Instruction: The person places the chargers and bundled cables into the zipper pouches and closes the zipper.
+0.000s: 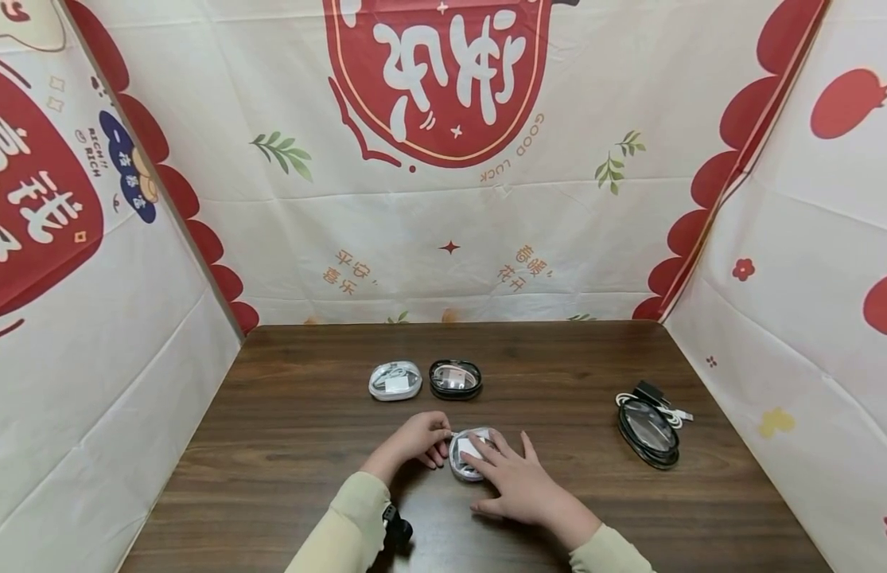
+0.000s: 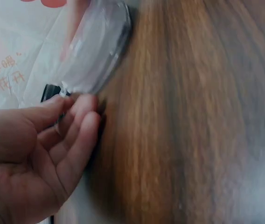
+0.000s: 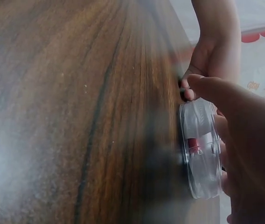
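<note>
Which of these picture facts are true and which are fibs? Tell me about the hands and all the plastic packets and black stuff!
1. The left hand and right hand are both at a clear packet. True.
2. The black-rimmed packet lies beyond the hands. True.
3. The white-rimmed packet is right of the black-rimmed packet. False: it is on the left.
4. A black coil and a black plug lie to the right. True.
5. A hand touches the black coil. False: neither does.
</note>
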### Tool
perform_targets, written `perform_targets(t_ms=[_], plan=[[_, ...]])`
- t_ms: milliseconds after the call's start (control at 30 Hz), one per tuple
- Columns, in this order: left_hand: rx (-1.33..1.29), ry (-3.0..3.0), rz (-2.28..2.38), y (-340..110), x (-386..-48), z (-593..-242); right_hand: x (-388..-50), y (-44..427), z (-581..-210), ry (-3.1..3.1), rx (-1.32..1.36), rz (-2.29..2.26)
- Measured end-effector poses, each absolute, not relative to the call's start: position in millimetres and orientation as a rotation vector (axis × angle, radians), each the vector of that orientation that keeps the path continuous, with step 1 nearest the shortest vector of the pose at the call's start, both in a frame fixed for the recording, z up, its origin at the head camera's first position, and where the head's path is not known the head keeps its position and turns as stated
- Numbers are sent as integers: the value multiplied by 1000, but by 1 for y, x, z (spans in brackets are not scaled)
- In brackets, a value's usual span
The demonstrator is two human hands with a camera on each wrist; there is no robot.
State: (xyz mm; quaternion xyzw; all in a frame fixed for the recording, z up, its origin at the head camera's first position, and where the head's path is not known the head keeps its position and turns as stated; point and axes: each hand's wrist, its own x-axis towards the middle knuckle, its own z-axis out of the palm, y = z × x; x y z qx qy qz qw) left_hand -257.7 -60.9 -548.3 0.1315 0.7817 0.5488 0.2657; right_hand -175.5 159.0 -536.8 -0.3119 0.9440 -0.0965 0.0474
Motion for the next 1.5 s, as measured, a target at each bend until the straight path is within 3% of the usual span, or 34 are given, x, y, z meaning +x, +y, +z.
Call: perform_targets(t_ms=[1500], plan=[[438, 2176, 1274, -75, -230, -537, -174, 160, -535, 2870, -900, -265]])
